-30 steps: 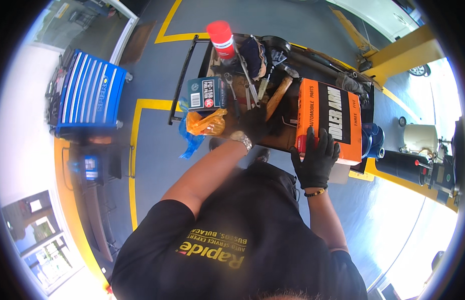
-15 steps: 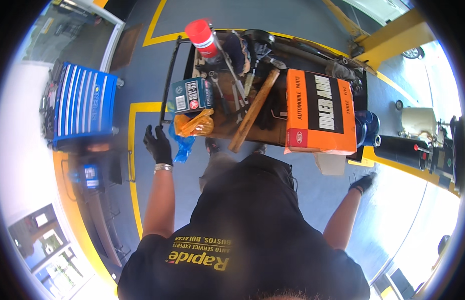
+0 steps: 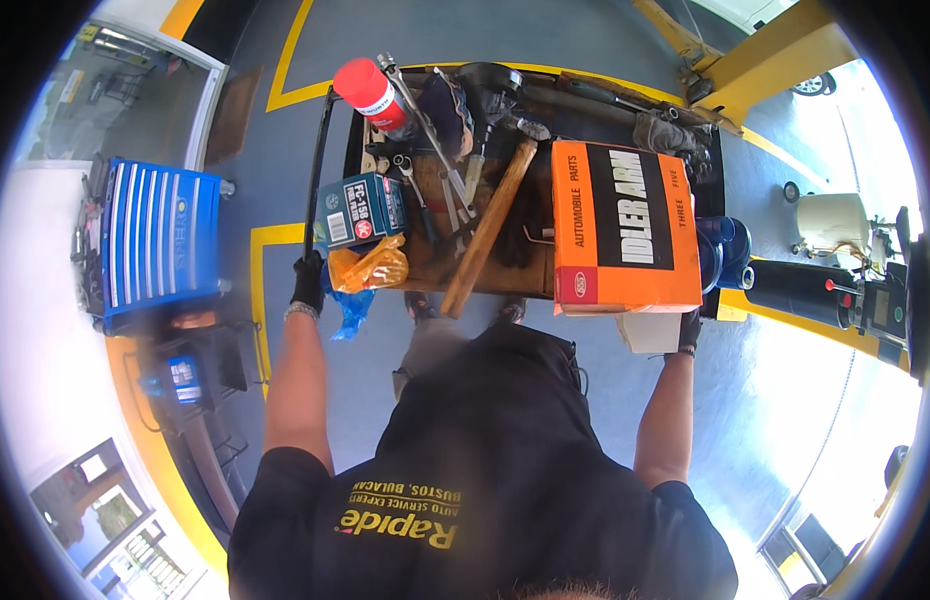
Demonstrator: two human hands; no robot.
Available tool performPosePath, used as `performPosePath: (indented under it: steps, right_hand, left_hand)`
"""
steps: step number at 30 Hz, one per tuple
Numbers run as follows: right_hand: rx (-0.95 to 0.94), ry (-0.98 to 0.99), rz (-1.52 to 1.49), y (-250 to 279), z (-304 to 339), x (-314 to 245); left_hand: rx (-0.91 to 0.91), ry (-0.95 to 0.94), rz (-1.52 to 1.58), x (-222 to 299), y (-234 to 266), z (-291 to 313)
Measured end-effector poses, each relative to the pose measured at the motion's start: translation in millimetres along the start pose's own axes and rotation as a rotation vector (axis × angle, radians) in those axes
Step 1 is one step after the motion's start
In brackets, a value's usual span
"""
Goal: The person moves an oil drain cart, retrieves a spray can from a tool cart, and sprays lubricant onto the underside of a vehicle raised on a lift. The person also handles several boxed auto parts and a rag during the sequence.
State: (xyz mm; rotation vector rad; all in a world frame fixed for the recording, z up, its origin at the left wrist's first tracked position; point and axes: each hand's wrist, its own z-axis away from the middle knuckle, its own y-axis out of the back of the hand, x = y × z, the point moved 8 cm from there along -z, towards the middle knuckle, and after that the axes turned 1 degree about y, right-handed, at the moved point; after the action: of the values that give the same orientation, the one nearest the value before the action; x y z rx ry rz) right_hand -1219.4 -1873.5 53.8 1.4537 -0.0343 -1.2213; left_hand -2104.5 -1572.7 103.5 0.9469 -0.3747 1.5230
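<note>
My left hand (image 3: 307,283), in a black glove, is closed round the near end of the black side rail (image 3: 321,170) of a tool cart. Beside it lie a blue-green box (image 3: 361,212), an orange plastic bag (image 3: 370,265) and a blue bag (image 3: 352,314) hanging over the edge. My right hand (image 3: 690,328), also gloved, is at the cart's near right corner, beside a large orange box (image 3: 625,280) and a pale box (image 3: 647,332) under it. Its fingers are hidden there. A wooden stick (image 3: 490,230) slants across the cart's tray among several wrenches (image 3: 455,197).
A red-capped spray can (image 3: 365,88) stands at the cart's far left. Blue cylinders (image 3: 723,252) sit at its right end. Further left is a blue tool chest (image 3: 163,235); to the right are a yellow lift post (image 3: 785,75) and a black cylindrical machine part (image 3: 800,298).
My left hand, spread beside the cart before, has closed on its rail. My right hand has come inward from out at the right to the cart's near right corner.
</note>
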Motion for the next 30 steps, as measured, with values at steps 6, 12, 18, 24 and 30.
performPosePath:
  steps: [6,12,18,24,30]
  right_hand:
    - [-0.158,0.327,0.314,-9,-1,33]
    - [-0.023,-0.286,-0.707,65,30,68]
    - [1.19,0.267,-0.439,207,196,-210]
    - [0.53,0.723,-0.22,24,252,-578]
    - [0.406,0.821,-0.1,-44,244,-715]
  left_hand:
    - [0.043,-0.325,-1.464,131,12,-5]
    - [-0.304,-0.932,-0.066,312,-126,38]
    - [-0.125,-1.287,-0.284,383,-210,73]
    - [-0.261,-1.562,0.143,428,-166,166]
    - [-0.888,-1.522,0.36,440,-158,277]
